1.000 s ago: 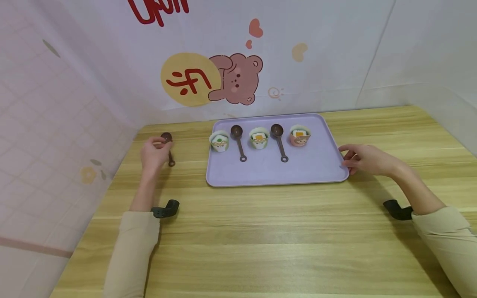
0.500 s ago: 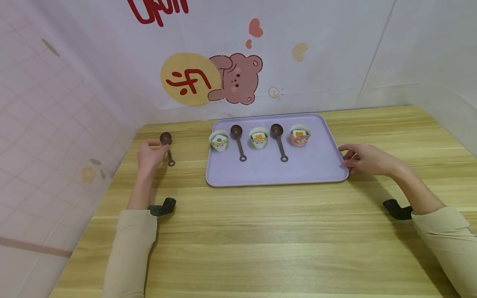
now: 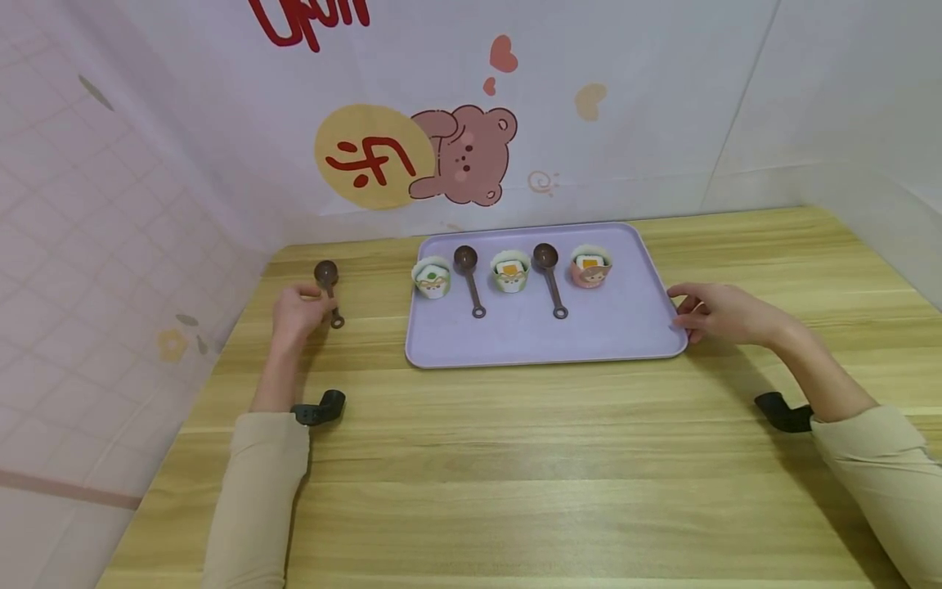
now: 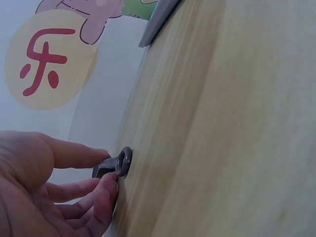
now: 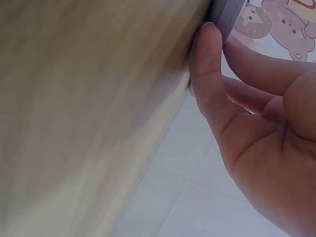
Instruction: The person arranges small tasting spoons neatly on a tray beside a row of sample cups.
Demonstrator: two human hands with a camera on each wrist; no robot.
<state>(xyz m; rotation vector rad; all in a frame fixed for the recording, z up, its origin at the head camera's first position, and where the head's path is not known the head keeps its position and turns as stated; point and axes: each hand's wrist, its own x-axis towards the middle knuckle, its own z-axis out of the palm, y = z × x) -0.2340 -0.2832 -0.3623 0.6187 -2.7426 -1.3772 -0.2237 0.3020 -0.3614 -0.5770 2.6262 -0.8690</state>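
My left hand (image 3: 300,311) is at the far left of the table, with thumb and fingers pinching the handle of a brown measuring spoon (image 3: 327,272). The ring at the handle's end (image 4: 124,161) shows past the fingertips, close to the wood. On the right, my right hand (image 3: 728,313) holds the right edge of a lilac tray (image 3: 618,327) between thumb and fingers. The tray bears two more brown measuring spoons (image 3: 466,260), (image 3: 546,258). Between and beside them stand three small paper cups (image 3: 432,282), (image 3: 511,276), (image 3: 590,272) with white filling.
The wood-grain table (image 3: 500,474) stretches in front of the tray. Behind it rises a white wall cloth printed with a bear (image 3: 471,155) and red lettering. A grid-patterned cloth (image 3: 96,245) bounds the left side. Black mounts sit on both wrists.
My left hand has shifted slightly from the spoon's bowl down along its handle, and the bowl is now uncovered. The right hand and the tray stay where they were.
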